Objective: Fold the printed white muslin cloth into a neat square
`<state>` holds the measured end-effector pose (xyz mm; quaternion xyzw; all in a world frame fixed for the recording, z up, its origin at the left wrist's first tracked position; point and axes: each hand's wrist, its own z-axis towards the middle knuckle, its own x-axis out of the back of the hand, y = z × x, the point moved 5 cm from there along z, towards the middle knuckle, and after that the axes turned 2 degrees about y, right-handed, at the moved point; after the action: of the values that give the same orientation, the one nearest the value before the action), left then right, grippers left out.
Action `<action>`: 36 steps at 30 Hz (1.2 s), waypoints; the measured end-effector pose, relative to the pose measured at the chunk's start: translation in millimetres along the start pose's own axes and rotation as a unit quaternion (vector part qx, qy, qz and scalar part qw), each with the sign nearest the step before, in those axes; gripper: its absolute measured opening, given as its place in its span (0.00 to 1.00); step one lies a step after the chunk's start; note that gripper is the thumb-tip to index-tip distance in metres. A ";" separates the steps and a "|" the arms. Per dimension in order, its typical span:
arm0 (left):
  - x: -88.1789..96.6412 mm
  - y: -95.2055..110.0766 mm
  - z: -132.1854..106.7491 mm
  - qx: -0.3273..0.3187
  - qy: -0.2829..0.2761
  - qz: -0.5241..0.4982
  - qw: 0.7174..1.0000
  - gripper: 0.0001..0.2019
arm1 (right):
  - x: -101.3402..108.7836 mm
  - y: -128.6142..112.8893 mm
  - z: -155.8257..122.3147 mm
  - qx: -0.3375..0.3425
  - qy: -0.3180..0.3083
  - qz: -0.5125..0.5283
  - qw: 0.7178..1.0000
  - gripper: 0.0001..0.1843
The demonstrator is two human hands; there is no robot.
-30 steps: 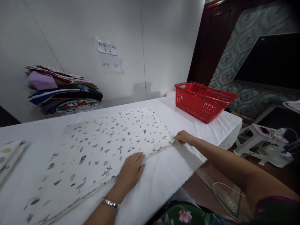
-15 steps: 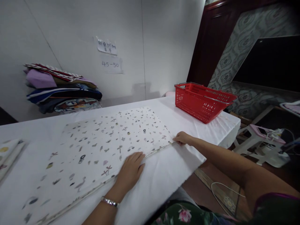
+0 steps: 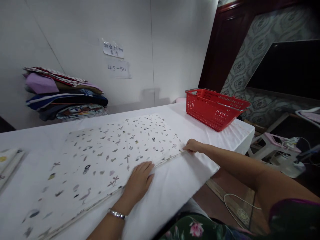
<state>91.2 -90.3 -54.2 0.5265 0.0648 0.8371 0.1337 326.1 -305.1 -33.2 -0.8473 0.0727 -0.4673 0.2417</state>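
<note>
View slightly rightward; patterned cloth (image 3: 112,156) unmoved

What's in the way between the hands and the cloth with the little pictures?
Nothing I can see. The left hand rests on the near edge of the patterned cloth, and the right hand grips its corner. The red basket stands apart, farther back.

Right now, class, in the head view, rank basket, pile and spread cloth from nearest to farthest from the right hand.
1. Spread cloth: right hand touches its corner.
2. Basket: beyond the hand, toward the right.
3. Pile: far left, by the wall.
</note>
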 end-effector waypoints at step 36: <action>2.1 1.3 2.0 0.019 -0.040 -0.008 0.999 0.18 | -1.6 -2.1 -1.9 -0.088 -0.078 0.040 0.992 0.14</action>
<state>91.9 -91.0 -51.2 0.5610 0.0793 0.8131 0.1333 323.4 -303.4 -32.6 -0.8957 0.1282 -0.3812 0.1895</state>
